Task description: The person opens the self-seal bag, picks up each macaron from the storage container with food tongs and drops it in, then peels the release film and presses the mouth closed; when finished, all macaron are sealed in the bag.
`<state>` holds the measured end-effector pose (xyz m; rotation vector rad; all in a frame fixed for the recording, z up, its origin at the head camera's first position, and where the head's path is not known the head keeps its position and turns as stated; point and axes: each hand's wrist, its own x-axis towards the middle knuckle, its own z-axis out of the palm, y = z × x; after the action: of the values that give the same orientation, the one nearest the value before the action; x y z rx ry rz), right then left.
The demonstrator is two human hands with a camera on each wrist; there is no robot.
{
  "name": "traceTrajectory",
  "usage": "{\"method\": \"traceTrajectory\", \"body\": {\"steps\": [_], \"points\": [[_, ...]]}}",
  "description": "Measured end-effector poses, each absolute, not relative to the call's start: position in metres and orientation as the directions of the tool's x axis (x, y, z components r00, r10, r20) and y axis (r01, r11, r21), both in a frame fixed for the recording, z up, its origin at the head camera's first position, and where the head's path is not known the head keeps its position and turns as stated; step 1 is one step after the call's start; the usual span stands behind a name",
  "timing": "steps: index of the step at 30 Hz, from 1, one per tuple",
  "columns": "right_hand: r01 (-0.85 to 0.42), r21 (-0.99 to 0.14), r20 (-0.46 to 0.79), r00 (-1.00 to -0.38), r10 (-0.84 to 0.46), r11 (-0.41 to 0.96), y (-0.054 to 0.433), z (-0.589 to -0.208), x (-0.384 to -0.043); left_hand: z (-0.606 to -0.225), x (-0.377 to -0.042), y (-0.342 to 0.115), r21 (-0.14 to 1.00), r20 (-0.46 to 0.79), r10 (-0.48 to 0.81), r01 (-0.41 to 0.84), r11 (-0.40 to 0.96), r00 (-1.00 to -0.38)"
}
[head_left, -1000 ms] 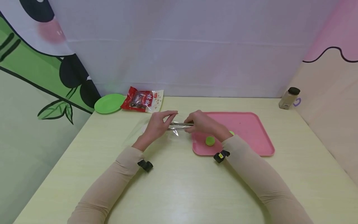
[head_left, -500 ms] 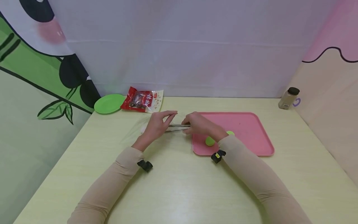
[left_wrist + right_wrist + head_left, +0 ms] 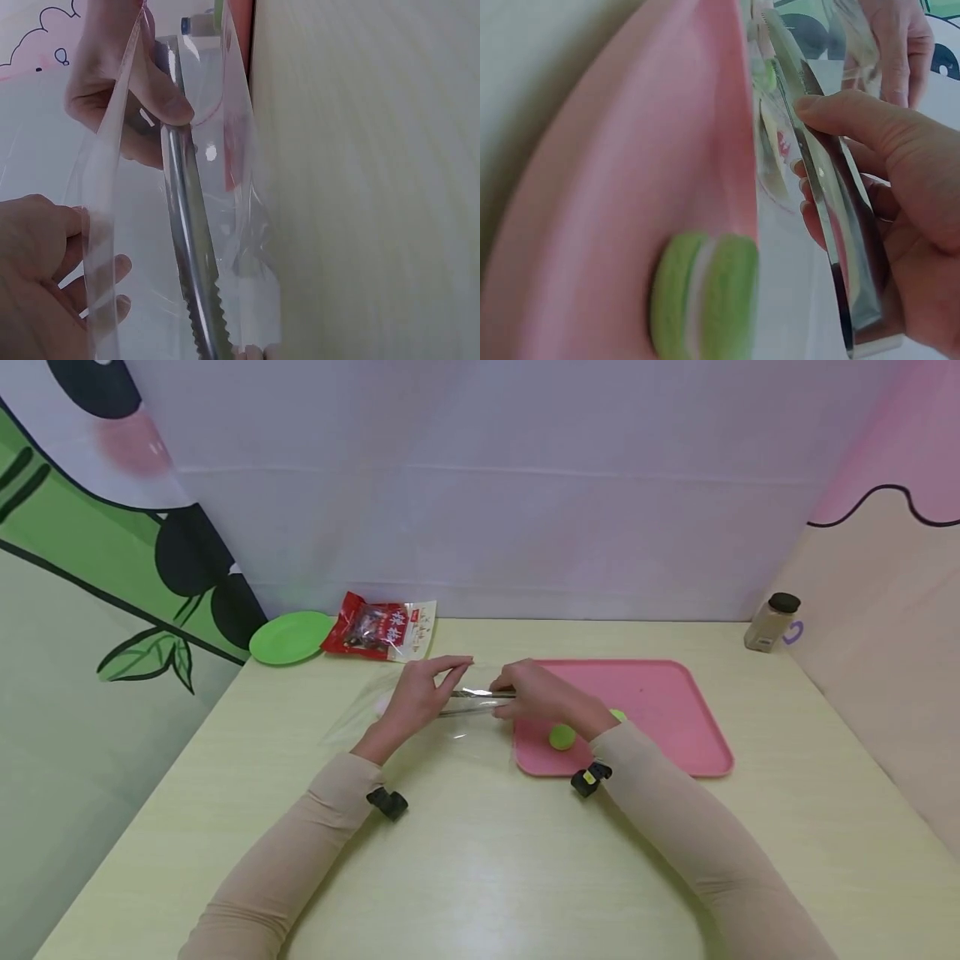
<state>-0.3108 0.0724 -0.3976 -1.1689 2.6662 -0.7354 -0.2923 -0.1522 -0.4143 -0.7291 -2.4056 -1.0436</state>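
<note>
In the head view my left hand [image 3: 420, 693] pinches the edge of a clear plastic bag [image 3: 259, 240] and holds its mouth apart. My right hand [image 3: 543, 697] grips metal tongs [image 3: 855, 247], thumb on one arm and fingers round the other. The tongs' serrated ends reach into the bag, pointing left past my left hand. Pinkish pieces [image 3: 253, 352] show at the bottom of the left wrist view, beside the tips; what the tips hold is hidden. A green macaron [image 3: 731, 296] with pale filling stands on edge on the pink tray [image 3: 660, 710], below my right wrist.
Another green macaron [image 3: 618, 716] is partly behind my right forearm. At the back left lie a green plate [image 3: 291, 638] and a red-and-white snack packet [image 3: 382, 628]. A dark-capped jar [image 3: 772, 622] stands at the back right. A printed cloth [image 3: 480, 493] hangs behind the table.
My right hand with the tongs shifted slightly left, deeper into the bag, then back right a little. The left hand keeps its hold on the bag almost unmoved.
</note>
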Motion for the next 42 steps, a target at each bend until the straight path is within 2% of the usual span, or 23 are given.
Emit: {"method": "traceTrajectory", "body": {"steps": [6, 14, 21, 26, 34, 42], "points": [[-0.641, -0.505, 0.118, -0.714, -0.69, 0.578, 0.099, -0.392, -0.301, -0.413, -0.292, -0.151, 0.552, 0.551, 0.289, 0.602, 0.578, -0.783], [-0.516, -0.535, 0.081, -0.819, -0.568, 0.669, 0.158, -0.388, -0.281, -0.414, -0.291, -0.151, 0.552, 0.561, 0.291, 0.612, 0.566, -0.775], [-0.557, -0.474, 0.171, -0.818, -0.549, 0.682, 0.213, -0.385, -0.272, -0.415, -0.292, -0.153, 0.552, 0.558, 0.279, 0.601, 0.578, -0.781], [-0.554, -0.473, 0.2, -0.825, -0.529, 0.685, 0.253, -0.39, -0.269, -0.416, -0.292, -0.152, 0.554, 0.551, 0.283, 0.598, 0.579, -0.785], [-0.479, -0.525, 0.165, -0.868, -0.469, 0.704, 0.309, -0.396, -0.264, -0.412, -0.291, -0.153, 0.565, 0.535, 0.274, 0.58, 0.587, -0.799], [-0.465, -0.565, 0.117, -0.863, -0.492, 0.681, 0.349, -0.409, -0.266, -0.415, -0.292, -0.153, 0.574, 0.539, 0.272, 0.584, 0.575, -0.797]]}}
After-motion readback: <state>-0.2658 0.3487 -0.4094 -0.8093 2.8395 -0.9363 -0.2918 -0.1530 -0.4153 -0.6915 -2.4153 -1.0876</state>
